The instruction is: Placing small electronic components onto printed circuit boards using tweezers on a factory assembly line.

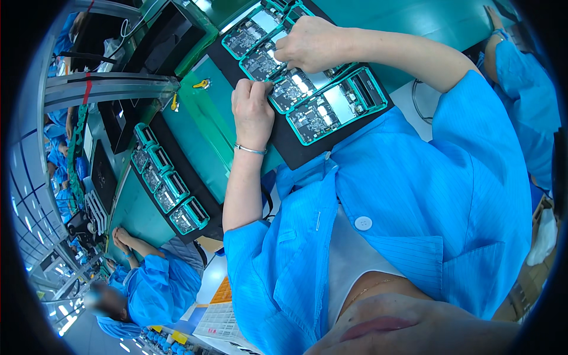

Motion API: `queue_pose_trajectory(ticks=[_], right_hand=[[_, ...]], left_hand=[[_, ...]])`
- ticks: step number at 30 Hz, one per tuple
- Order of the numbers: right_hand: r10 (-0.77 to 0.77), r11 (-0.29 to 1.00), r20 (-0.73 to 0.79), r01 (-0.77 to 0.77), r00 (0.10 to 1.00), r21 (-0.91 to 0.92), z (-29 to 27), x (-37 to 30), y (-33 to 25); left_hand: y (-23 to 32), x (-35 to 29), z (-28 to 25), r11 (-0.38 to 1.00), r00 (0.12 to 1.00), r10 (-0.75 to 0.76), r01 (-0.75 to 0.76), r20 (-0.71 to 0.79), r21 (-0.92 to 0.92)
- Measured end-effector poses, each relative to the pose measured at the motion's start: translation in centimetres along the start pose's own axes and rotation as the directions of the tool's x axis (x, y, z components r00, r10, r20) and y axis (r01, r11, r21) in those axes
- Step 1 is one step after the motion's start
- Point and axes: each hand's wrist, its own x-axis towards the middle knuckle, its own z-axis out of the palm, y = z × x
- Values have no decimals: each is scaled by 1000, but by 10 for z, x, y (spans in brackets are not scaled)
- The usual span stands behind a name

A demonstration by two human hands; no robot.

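Several teal-framed electronic units with exposed circuit boards lie in a row on a black mat (290,151) in front of me. My left hand (253,112) has its fingers curled against the left edge of the row, beside a middle circuit-board unit (291,90); its fingertips are partly hidden. Reaching across from the right, my right hand (310,44) is bent over another circuit-board unit (260,62), fingers drawn together. Whatever they pinch cannot be made out. The nearest circuit-board unit (319,116) lies untouched, its silver plate and dark slot facing up.
Left of me, a second black mat (204,204) carries more teal-framed units (171,189). A yellow-handled part (202,84) sits on the green bench (201,130) near a metal beam (112,89). One blue-clad person (163,287) works at lower left, another (523,106) at right.
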Motion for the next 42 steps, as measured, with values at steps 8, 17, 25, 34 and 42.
queue_pose_trajectory(ticks=[8,17,25,34,42], right_hand=[[-10,1000,-15,11,1000,11,0,-2,1],[-19,1000,-28,19,999,23,-5,-6,3],[-61,998,-100,63,993,12,5,-10,10],[257,930,-374,-124,891,345,-10,-53,66],[522,525,-172,-156,836,837,43,-94,68]], left_hand=[[0,8,-6,997,995,79,-78,67,-12],[3,6,-1,997,998,-2,7,65,-73],[13,0,-4,994,998,-46,49,32,-102],[23,-10,-23,987,985,-154,150,-78,-56],[27,-12,-17,970,968,-234,225,-96,-96]])
